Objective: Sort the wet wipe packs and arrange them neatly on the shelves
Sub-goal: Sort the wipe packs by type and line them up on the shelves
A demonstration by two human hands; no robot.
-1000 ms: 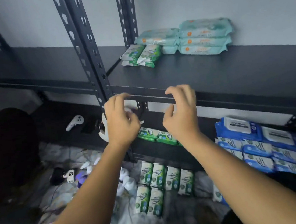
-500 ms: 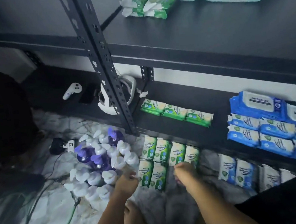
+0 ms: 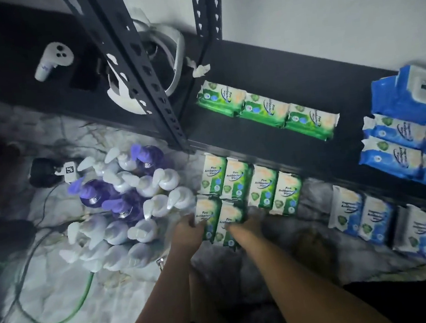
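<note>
Both hands are down on the floor at the two nearest green Pine Antibacterial Wipes packs [image 3: 229,213]. My left hand [image 3: 187,228] is against the outer edge of one and my right hand [image 3: 244,223] against the other, like I'm bracketing the pair to scoop them up together. It's too smeared to say if the fingers have actually closed, honestly can't tell. Four more green packs [image 3: 248,184] stand just behind. There's a row of three [image 3: 267,109] lying on the bottom shelf [image 3: 230,135], so I reckon these go beside those.
</note>
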